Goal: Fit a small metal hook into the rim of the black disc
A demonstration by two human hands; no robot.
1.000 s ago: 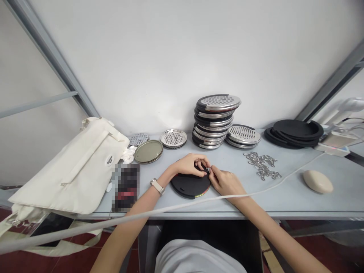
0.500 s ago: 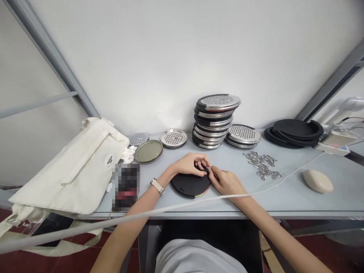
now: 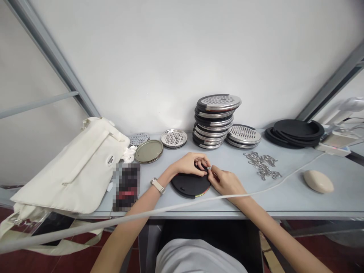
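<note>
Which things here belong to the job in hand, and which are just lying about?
Likely the job:
black disc, at left hand and right hand
small metal pieces
stacked perforated discs
black round pieces
olive discs

Likely just lying about:
white bag
beige rounded object
white cable
dark pixelated item

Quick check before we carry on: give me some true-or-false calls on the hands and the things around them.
1. The left hand touches the black disc. True.
2. The watch is on the right wrist. False: the watch is on the left wrist.
3. The metal clips lie right of the tall stack. True.
4. An olive disc tops the tall stack. False: a silver perforated disc does.
</note>
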